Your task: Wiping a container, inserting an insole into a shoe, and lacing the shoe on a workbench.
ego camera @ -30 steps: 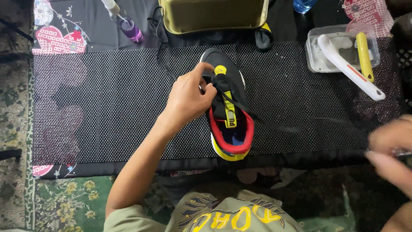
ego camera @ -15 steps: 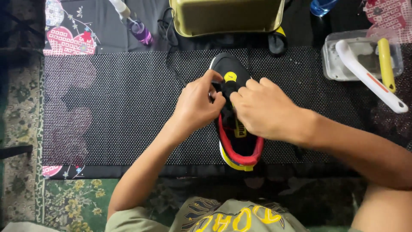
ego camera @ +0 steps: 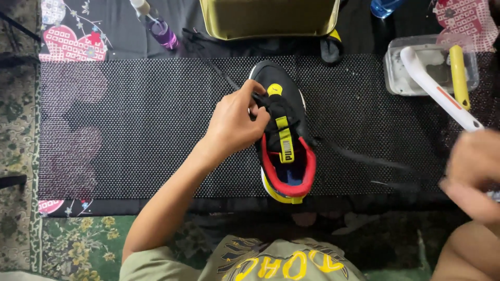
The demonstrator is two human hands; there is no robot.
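The black sneaker [ego camera: 284, 135] with a red collar and yellow heel lies sole-down on the dark mesh mat [ego camera: 130, 119], just right of the left hand's fingertips. Its long axis runs nearly straight away from the person, toe toward the olive box [ego camera: 271, 18] at the far edge and heel toward the person's lap, with the toe tipped slightly left. The left hand [ego camera: 234, 122] is curled over the upper near the toe, fingers pinched at the lace eyelets and pressing the shoe down. A black lace [ego camera: 364, 158] trails from beside those fingers out to the right, toward the right hand [ego camera: 476, 174], which is blurred at the frame edge; it seems closed around the lace end, though I cannot tell for sure. To thread well, it looks wise to keep the left fingers firm at the eyelet so the shoe does not twist, and to pull the lace out level and taut. Beyond the right hand's fingers, a clear tray [ego camera: 396, 73] holds a white brush [ego camera: 437, 88] and a yellow tool [ego camera: 458, 75].
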